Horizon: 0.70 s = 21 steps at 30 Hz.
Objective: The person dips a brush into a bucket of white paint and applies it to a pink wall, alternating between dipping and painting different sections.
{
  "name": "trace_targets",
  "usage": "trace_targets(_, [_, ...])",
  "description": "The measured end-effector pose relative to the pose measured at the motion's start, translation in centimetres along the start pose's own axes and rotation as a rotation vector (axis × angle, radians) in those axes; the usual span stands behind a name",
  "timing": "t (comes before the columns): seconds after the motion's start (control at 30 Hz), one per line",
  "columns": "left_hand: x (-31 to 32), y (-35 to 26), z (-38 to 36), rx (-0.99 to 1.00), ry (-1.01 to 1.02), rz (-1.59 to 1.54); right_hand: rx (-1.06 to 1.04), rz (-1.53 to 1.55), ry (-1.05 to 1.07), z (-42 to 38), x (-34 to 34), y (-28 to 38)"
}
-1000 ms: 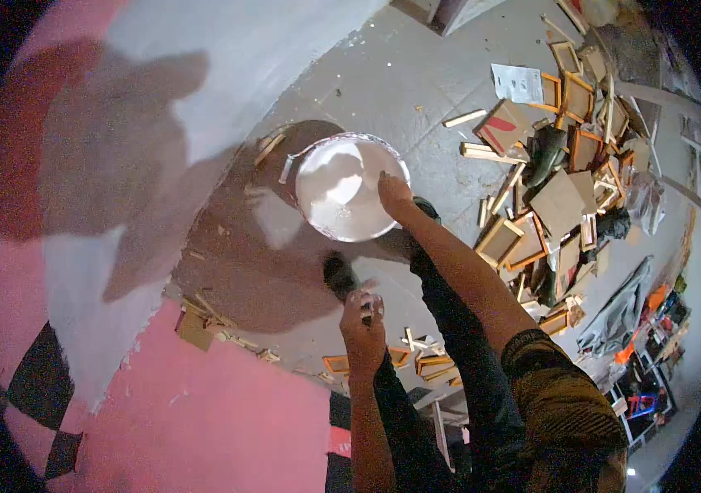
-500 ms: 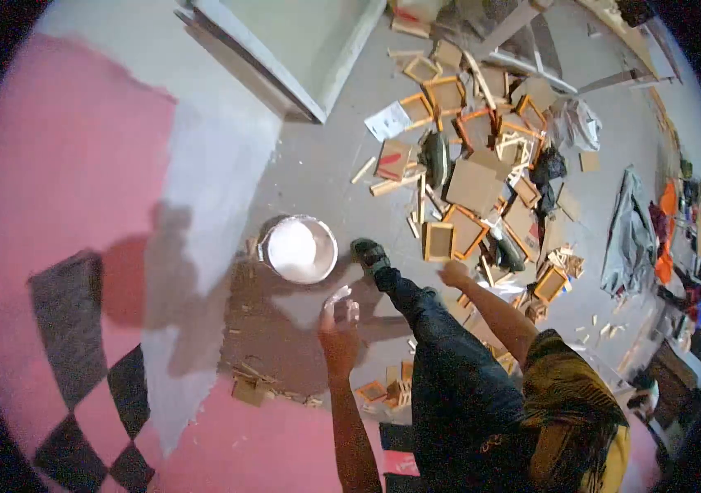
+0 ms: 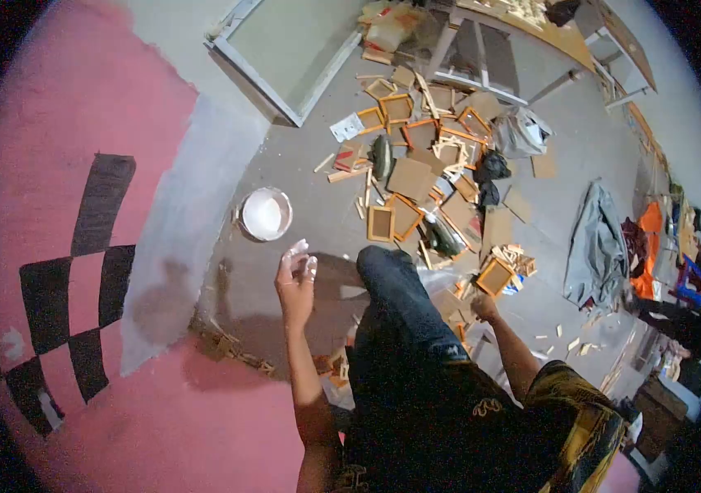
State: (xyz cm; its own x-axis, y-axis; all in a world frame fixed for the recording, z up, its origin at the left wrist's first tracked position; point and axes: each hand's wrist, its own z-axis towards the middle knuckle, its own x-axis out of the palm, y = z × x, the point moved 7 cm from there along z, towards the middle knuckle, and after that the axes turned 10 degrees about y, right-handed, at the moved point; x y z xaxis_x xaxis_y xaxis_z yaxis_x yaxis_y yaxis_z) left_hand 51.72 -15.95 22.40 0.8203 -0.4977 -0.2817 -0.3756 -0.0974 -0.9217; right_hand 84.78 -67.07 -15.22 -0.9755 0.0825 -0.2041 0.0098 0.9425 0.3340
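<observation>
We keep the left hand [image 3: 295,279], fingers pinched on what seems a white-smeared tool, level beside the bucket [image 3: 266,214], while the right hand [image 3: 484,307] hangs with its fingers' state unclear.

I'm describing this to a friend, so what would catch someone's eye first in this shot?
First the pink wall at left, with its black checker pattern and a grey painted strip. Then the white-filled bucket on the floor, just beyond the raised left hand, whose fingers look white-smeared. To the right lies a heap of wooden frames.
</observation>
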Motion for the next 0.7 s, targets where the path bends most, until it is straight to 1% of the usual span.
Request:
trace_targets(0.07, [1.4, -0.7, -1.3, -0.01, -0.002, 0.015, 0.06, 0.044, -0.019, -4.9, -2.4, 2.7])
trace_targets(0.1, [1.9, -0.7, -2.5, -0.029, 0.0, 0.026, 0.102, 0.066, -0.02, -7.7, -3.0, 3.0])
trace_targets(0.13, [2.6, -0.2, -3.1, 0.002, 0.0, -0.039, 0.098, 0.105, -0.092, -9.1, -4.3, 2.7])
trace_targets(0.23, [3.8, 0.7, -4.3, -0.032, 0.016, -0.025, 0.095, 0.194, -0.162, -10.1, -8.1, 0.8])
trace_targets(0.27, [4.0, 0.9, -4.7, -0.011, 0.006, -0.005, 0.076, 0.214, -0.132, -10.0, -9.5, 0.5])
trace_targets(0.33, [4.3, 1.5, -4.9, -0.057, -0.039, -0.022, -0.052, 0.444, -0.149, -8.9, -12.1, -0.1])
trace_targets(0.37, [5.3, 1.9, -6.2, -0.101, -0.055, -0.027, -0.183, 0.109, -0.17, -5.7, -14.1, -2.5])
trace_targets(0.43, [8.3, 1.3, -7.7, -0.197, -0.059, -0.112, -0.111, 0.165, -0.102, -7.4, -16.3, -0.5])
trace_targets(0.47, [9.1, 0.9, -8.1, -0.229, -0.084, -0.149, -0.174, 0.092, -0.1, -7.1, -17.3, -1.3])
trace_targets(0.5, [10.5, 1.1, -8.5, -0.258, -0.109, -0.184, -0.265, 0.012, -0.104, -5.1, -19.1, -0.8])
trace_targets(0.53, [12.3, 1.7, -8.5, -0.274, -0.139, -0.22, -0.264, 0.098, -0.076, -4.7, -20.5, 1.4])
trace_targets(0.57, [14.4, 2.3, -9.1, -0.306, -0.157, -0.255, -0.238, 0.188, -0.045, -6.9, -21.7, 3.0])
trace_targets(0.6, [16.5, 2.1, -9.5, -0.266, -0.141, -0.264, -0.192, 0.277, -0.008, -9.3, -21.6, 2.9])
trace_targets(0.63, [18.6, 1.6, -9.3, -0.216, -0.135, -0.279, -0.162, 0.249, 0.012, -9.4, -22.1, 1.7])
trace_targets(0.7, [21.8, 0.2, -9.2, -0.255, -0.121, -0.274, -0.126, 0.184, 0.056, -8.0, -24.2, 0.3])
